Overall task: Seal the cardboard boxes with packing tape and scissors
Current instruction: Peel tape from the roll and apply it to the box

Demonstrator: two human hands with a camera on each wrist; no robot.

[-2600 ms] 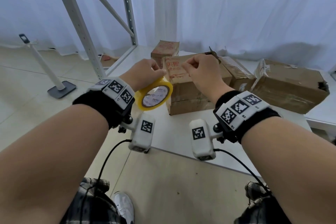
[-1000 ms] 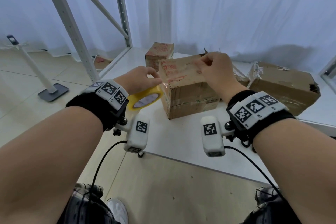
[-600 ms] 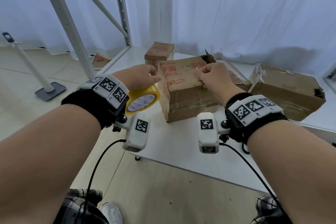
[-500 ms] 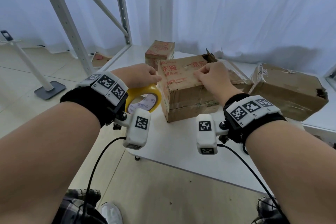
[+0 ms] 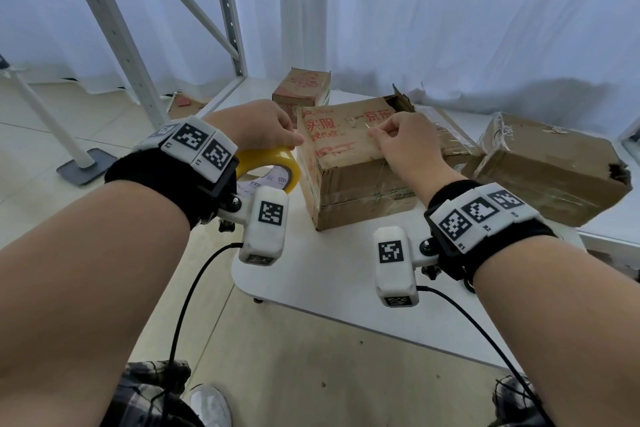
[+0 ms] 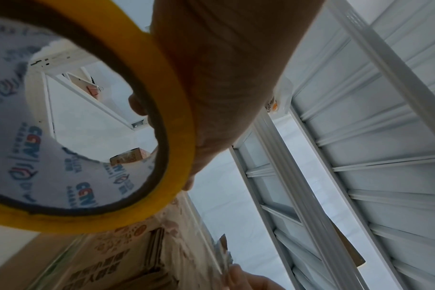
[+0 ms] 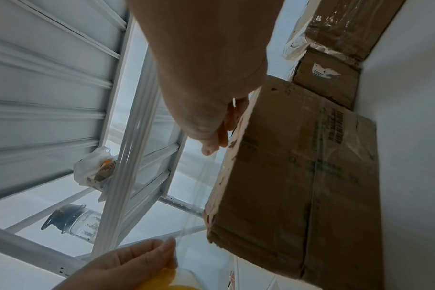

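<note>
Our right hand [image 5: 403,142] has brought the pinched tape end down onto the box [image 5: 349,163] top, near the table's [image 5: 311,274] front-left corner. Our left hand [image 5: 256,126] grips the roll [image 5: 273,166] at the box's left edge, so we can start laying the strip.

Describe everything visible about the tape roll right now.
The tape roll is yellow-edged, with a white printed core showing blue and red logos. The left hand grips it just off the left edge of the printed cardboard box. A clear strip runs from it over the box top to the right hand, which pinches its end.
</note>
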